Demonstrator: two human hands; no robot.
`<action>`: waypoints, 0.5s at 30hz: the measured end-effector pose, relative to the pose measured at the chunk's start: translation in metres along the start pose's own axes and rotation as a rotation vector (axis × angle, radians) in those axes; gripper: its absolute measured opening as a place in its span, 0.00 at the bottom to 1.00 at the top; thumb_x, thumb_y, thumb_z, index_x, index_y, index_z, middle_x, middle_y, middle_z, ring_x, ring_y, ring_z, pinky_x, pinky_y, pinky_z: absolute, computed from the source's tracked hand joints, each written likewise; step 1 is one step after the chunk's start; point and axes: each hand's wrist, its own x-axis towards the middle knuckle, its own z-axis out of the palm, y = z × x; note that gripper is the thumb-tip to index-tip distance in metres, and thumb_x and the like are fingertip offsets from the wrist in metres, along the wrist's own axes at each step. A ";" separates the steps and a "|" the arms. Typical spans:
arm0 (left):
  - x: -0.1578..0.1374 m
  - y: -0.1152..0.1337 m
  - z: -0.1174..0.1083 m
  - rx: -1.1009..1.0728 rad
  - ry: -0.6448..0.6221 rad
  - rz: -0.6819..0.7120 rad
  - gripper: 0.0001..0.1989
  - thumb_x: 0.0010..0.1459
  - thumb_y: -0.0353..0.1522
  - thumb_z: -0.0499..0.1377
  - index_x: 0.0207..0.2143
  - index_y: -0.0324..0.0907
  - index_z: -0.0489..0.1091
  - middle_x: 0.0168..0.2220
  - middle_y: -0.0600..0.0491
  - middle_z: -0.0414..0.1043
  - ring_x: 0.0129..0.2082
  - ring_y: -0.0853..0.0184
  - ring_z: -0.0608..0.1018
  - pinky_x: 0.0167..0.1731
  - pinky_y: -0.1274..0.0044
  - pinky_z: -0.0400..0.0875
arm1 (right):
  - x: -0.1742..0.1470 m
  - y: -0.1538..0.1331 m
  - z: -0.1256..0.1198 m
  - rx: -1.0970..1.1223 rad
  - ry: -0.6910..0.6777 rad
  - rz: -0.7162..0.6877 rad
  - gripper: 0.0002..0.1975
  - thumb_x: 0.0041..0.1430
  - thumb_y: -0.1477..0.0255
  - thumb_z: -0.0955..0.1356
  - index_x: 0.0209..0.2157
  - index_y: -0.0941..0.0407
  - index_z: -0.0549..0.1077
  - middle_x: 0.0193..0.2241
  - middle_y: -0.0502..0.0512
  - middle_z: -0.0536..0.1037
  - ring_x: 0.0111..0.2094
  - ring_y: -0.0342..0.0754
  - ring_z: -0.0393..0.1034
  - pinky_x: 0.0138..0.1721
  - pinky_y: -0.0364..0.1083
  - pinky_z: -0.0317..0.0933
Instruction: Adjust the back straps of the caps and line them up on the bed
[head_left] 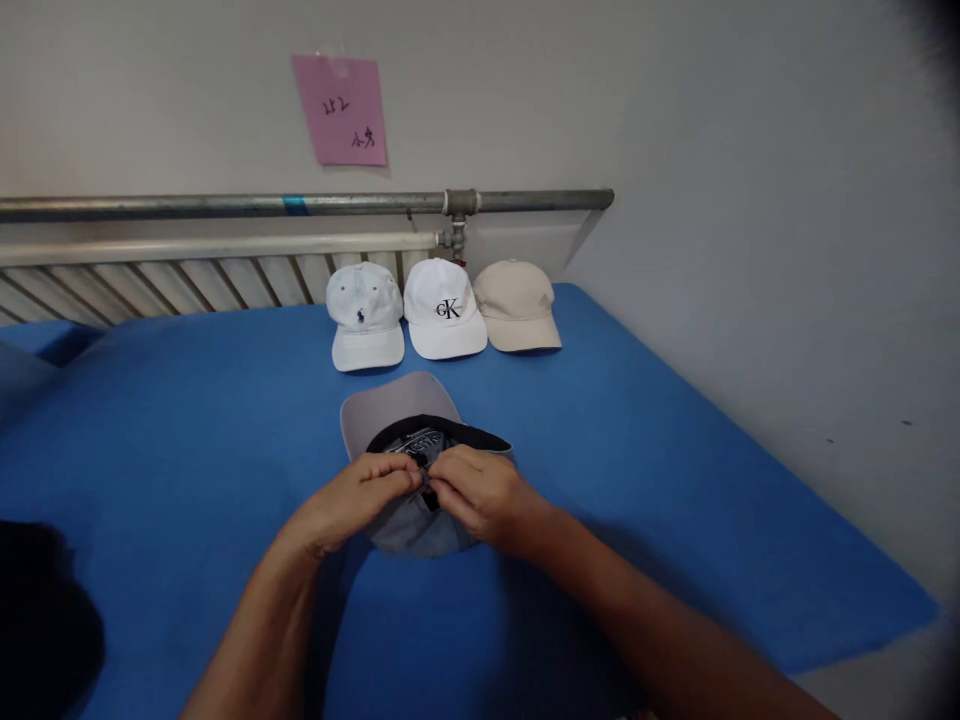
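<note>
A grey baseball cap (424, 535) lies on the blue-covered surface with its brim pointing away from me and its inside partly showing. My left hand (367, 492) pinches the cap's back strap from the left. From the right, my right hand (484, 490) pinches the same strap, its fingertips almost meeting those of the left. The fingers cover the strap's fastening, so its state is hidden. Behind stand a white cap (366, 310) with a small dark rider logo, a white cap (442, 335) with "CK" lettering, and a beige cap (517, 300).
The blue cover (187, 440) reaches back to a radiator (225, 285) and a metal pipe (225, 207) along the wall. A pink note (341, 110) is stuck above. At the lower left is a dark object (45, 620). A wall (787, 250) borders the right side.
</note>
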 end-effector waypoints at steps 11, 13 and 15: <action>0.003 -0.010 0.000 -0.178 0.130 -0.026 0.06 0.47 0.31 0.61 0.21 0.41 0.75 0.25 0.54 0.73 0.28 0.67 0.72 0.29 0.79 0.65 | 0.001 -0.002 0.001 -0.083 -0.039 -0.078 0.12 0.65 0.77 0.58 0.37 0.57 0.71 0.32 0.58 0.74 0.35 0.48 0.70 0.38 0.47 0.66; 0.005 -0.012 -0.002 -0.225 0.103 -0.045 0.05 0.46 0.31 0.62 0.21 0.41 0.75 0.24 0.54 0.74 0.27 0.67 0.72 0.29 0.78 0.66 | 0.001 -0.002 0.002 -0.139 -0.055 -0.086 0.12 0.66 0.77 0.57 0.35 0.58 0.70 0.30 0.57 0.74 0.33 0.47 0.69 0.36 0.46 0.65; 0.006 -0.013 -0.003 -0.263 0.074 -0.072 0.04 0.45 0.30 0.62 0.21 0.40 0.75 0.24 0.54 0.73 0.26 0.68 0.72 0.28 0.78 0.66 | 0.001 -0.002 0.005 -0.198 -0.073 -0.096 0.13 0.66 0.76 0.57 0.34 0.58 0.70 0.29 0.57 0.73 0.32 0.46 0.68 0.34 0.45 0.64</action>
